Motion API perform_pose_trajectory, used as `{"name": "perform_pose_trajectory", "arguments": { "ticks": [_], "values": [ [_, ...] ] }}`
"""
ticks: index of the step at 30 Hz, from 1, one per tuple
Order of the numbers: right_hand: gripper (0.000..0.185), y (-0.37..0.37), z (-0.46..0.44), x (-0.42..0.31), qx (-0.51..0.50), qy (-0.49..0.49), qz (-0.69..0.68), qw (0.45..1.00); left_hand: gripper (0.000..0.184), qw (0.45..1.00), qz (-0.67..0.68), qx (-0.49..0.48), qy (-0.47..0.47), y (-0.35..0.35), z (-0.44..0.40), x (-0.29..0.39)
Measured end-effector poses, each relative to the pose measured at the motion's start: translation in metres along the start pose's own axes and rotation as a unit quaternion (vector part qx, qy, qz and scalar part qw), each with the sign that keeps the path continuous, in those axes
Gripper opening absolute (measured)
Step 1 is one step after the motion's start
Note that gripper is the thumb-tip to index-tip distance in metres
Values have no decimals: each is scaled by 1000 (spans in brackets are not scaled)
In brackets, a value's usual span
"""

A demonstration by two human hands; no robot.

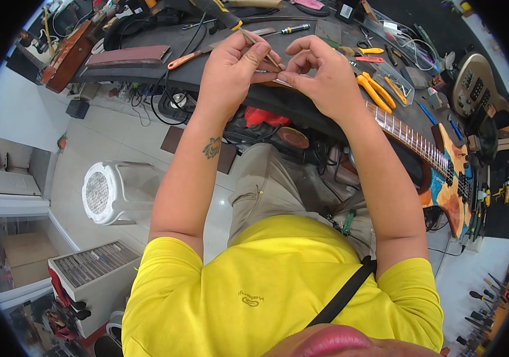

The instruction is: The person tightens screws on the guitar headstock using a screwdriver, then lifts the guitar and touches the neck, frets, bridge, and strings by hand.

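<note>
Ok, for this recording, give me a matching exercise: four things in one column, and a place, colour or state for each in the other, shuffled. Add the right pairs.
Things
1. Thin rod
2. Orange-handled pliers
3. White stool
4. Electric guitar with the fretted neck in view

Places, colours, states
A. Standing on the tiled floor
B. Blue and wood-toned body
C. Held in the fingers of the left hand
D. Lying on the workbench, just right of the right hand

Right pairs: 1-C, 2-D, 3-A, 4-B
</note>
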State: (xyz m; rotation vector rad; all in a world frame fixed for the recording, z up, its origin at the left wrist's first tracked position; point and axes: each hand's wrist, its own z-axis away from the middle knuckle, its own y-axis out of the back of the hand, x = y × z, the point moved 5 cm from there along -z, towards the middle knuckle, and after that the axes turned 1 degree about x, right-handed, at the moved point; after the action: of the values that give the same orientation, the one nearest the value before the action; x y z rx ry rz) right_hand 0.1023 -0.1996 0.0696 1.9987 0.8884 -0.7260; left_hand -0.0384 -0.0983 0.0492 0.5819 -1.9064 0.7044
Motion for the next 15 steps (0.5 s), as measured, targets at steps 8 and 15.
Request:
{"name": "perform_pose_trajectory", "arguments": {
  "ticks": [8, 15],
  "values": [
    [35, -8, -14, 41, 4, -57, 9, 998, 19, 998, -45, -5, -32, 10, -19, -16],
    [21, 13, -22, 73, 49, -114, -14, 992, 16, 988, -152, 32, -7, 21, -26, -38]
  ]
}}
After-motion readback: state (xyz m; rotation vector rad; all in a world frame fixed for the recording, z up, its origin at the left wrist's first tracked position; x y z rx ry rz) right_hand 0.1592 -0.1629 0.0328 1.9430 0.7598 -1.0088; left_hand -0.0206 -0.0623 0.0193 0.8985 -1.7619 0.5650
